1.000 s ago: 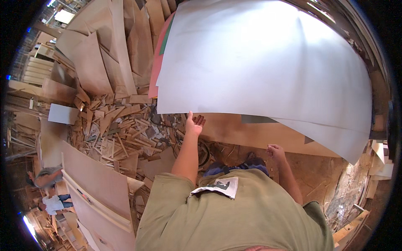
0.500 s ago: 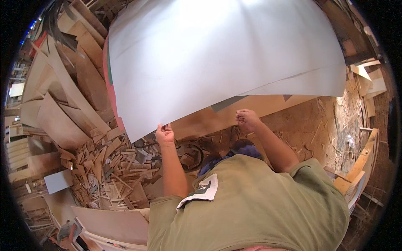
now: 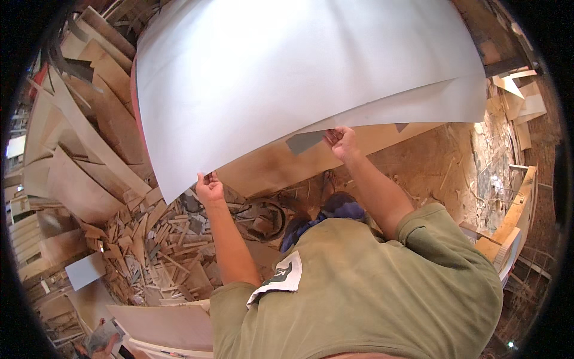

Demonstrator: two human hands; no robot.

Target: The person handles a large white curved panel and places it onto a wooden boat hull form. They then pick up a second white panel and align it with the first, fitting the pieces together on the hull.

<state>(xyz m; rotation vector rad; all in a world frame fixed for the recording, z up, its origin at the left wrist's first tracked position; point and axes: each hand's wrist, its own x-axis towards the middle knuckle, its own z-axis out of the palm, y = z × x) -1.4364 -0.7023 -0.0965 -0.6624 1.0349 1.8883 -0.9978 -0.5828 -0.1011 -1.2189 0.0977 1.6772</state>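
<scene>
A large, thin white sheet (image 3: 257,78) spreads out before me, its near edge slanting up to the right. My left hand (image 3: 210,188) pinches that edge close to the near left corner, thumb and fingers closed on it. Farther right, my right hand (image 3: 341,143) has its fingers curled at the same edge and appears to grip it; its fingertips are partly hidden. Under the top sheet, a second white sheet (image 3: 442,107) shows at the right. Below both lies a tan board (image 3: 269,164) with a dark grey patch (image 3: 305,142).
Wood offcuts (image 3: 173,257) litter the floor at left, beside leaning plywood panels (image 3: 84,185). A dark round hoop (image 3: 281,218) lies near my feet. A timber-edged panel (image 3: 520,209) stands at right. Another person's arm (image 3: 109,345) shows at lower left.
My right hand has come from just short of the sheet to its edge. My left hand keeps its pinch. The view has shifted a little, moving the sheet left in the picture.
</scene>
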